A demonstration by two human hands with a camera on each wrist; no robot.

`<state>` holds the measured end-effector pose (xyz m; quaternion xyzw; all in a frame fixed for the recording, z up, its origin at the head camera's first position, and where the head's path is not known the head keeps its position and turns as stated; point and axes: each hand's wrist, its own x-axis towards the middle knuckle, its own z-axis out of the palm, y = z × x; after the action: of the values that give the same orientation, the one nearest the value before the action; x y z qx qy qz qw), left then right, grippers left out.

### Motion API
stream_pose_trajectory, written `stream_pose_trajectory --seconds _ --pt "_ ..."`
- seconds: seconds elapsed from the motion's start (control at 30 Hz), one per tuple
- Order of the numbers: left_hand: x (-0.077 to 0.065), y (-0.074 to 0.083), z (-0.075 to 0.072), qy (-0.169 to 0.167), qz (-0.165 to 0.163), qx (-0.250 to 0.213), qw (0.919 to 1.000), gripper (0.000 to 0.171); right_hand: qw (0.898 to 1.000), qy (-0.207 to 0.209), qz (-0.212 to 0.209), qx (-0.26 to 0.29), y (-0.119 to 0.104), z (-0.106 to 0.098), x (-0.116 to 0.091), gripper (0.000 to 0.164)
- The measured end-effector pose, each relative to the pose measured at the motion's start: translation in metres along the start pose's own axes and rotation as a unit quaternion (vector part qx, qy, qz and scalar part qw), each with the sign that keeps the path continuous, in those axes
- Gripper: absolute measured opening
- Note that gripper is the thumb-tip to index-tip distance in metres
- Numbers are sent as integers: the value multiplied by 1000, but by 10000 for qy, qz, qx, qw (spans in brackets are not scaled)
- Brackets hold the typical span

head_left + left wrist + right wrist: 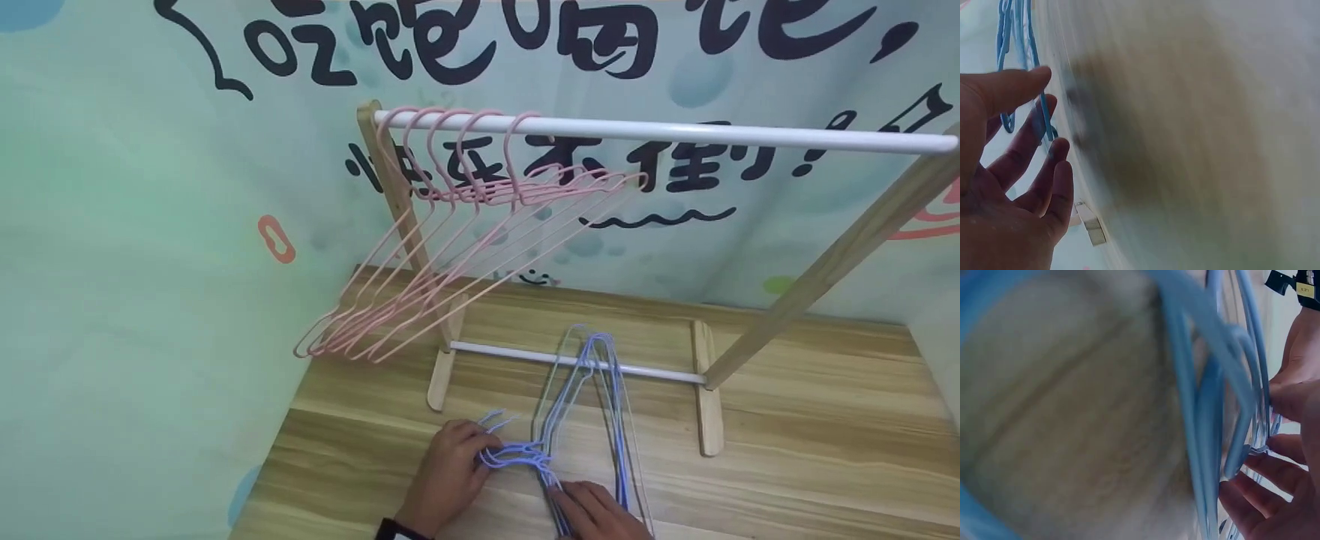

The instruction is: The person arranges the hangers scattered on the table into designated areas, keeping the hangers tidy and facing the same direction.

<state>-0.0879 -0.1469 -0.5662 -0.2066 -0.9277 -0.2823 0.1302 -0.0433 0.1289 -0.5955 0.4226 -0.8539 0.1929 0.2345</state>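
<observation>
Hangers, pink, 5: on the rack [829, 268], hooked over the left part of its white upper rail [660, 130]. Judged done.

Hangers, blue, 1 bundle, count cannot be told: flat on the table [810, 420], near side of the rack. The blue hangers [619, 431] point their hooks left; their far ends reach across the lower bar [517, 353]. No blue hook on the upper rail; judged left to hang, the whole bundle. Rough estimate: pink portion complete, blue portion at the gathering stage.

Containers: 0 seen. Nearest equivalent, the rack: 5 pink hangers on its upper rail, right part of that rail bare.

Left hand [450, 469], 1: at the hooks; thumb and forefinger appear to pinch hook wire, the other fingers bent and clear of it.

Right hand [596, 514], 1: at the near part of the bundle; fingers close together, tips touching wire. Whether they clamp it, cannot tell.

Wristband, dark, 1 [397, 529]: on the left wrist.

Wall [135, 225]: pale, black lettering beyond the rack.
</observation>
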Motion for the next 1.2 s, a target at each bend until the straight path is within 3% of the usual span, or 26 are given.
stream_pose_trajectory --seconds 0.23,0.4,0.63,0.83,0.9,1.0,1.1,1.2 --pt "-6 0 -8 -285 -89 -265 9992 23 9970 -422 592 248 -15 -8 2 50" --pt "-9 3 -13 -162 104 -236 9995 25 9925 -647 755 714 -19 -12 4 41" --pt "-9 8 -19 -149 189 -184 9995 25 9910 -278 942 909 -22 -10 6 39" --pt "-10 14 -22 -324 -90 -269 9991 32 9905 35 915 1023 -20 -10 9 38" --pt "-10 17 -24 -330 -217 -329 9987 38 9889 38 973 1120 -19 -11 10 29" --pt "-10 23 -25 -118 -236 -290 9992 47 9869 216 962 1276 -16 -11 13 24" --pt "-8 32 -24 328 -18 -132 9994 54 9855 405 898 1384 -13 -13 17 28" --pt "-4 43 -22 634 167 -144 9977 64 9839 415 904 1487 -9 -19 23 49"
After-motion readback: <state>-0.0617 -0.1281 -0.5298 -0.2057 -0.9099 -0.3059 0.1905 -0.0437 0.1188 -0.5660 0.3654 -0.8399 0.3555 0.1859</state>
